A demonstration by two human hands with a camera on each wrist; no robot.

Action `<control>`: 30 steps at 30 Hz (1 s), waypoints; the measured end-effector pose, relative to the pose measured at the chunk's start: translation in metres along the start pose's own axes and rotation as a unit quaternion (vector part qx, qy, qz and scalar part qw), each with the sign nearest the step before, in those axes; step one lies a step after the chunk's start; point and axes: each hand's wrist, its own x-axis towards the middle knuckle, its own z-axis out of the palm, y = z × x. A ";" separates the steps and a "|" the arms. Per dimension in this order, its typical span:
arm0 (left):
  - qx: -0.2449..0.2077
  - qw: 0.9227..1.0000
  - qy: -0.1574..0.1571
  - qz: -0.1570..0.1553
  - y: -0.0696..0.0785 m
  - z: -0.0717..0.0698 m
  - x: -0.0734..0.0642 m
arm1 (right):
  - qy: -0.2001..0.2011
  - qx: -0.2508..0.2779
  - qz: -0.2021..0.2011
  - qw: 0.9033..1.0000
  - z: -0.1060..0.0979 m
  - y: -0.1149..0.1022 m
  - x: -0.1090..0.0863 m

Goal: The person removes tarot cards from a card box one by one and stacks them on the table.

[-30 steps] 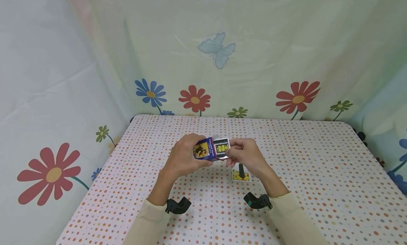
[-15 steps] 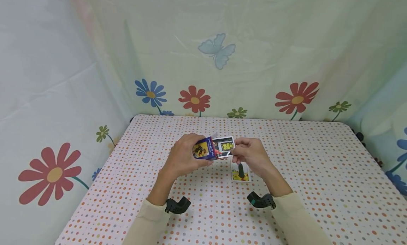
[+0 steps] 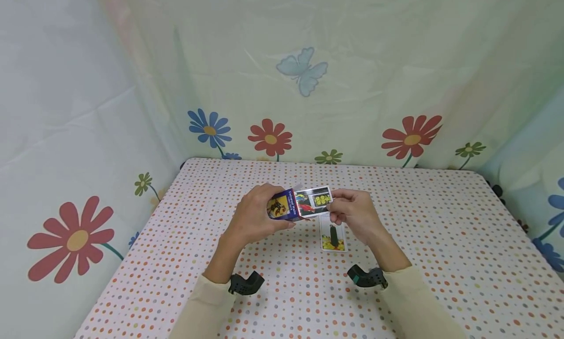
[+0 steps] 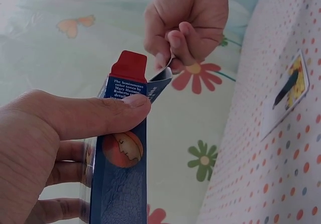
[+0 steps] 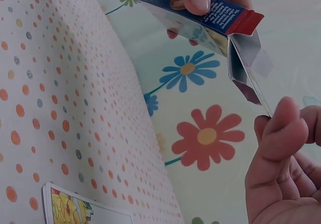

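Note:
My left hand [image 3: 252,214] grips a blue tarot card box [image 3: 282,206], thumb along its narrow side in the left wrist view. Its red end flap [image 5: 246,22] stands up at the open end, which faces right. From that end sticks a white-bordered tarot card [image 3: 308,202] with yellow discs, its inner end hidden in the box. The fingertips of my right hand [image 3: 356,214] pinch the card's outer end. Below, a second tarot card [image 3: 333,235] lies face up on the table, possibly on others; its picture shows a dark shape over yellow ground.
A table [image 3: 282,300] with a dotted cloth lies under both hands. Behind it hangs a curtain [image 3: 220,84] printed with flowers and a butterfly. A black wrist camera [image 3: 246,283] sits on the left wrist and another wrist camera [image 3: 367,276] on the right.
My right hand has moved rightward, drawing the card farther out of the box. More of its picture shows, and more of the card on the table is uncovered. The left hand stays nearly still.

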 end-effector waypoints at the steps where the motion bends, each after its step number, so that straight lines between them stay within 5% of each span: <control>1: 0.001 1.000 0.000 -0.002 0.000 0.000 0.000 | 0.005 0.001 0.000 1.000 -0.001 0.000 0.000; 30: -0.009 0.999 -0.006 -0.030 0.003 -0.004 -0.001 | 0.077 -0.020 0.019 0.997 -0.023 0.010 -0.003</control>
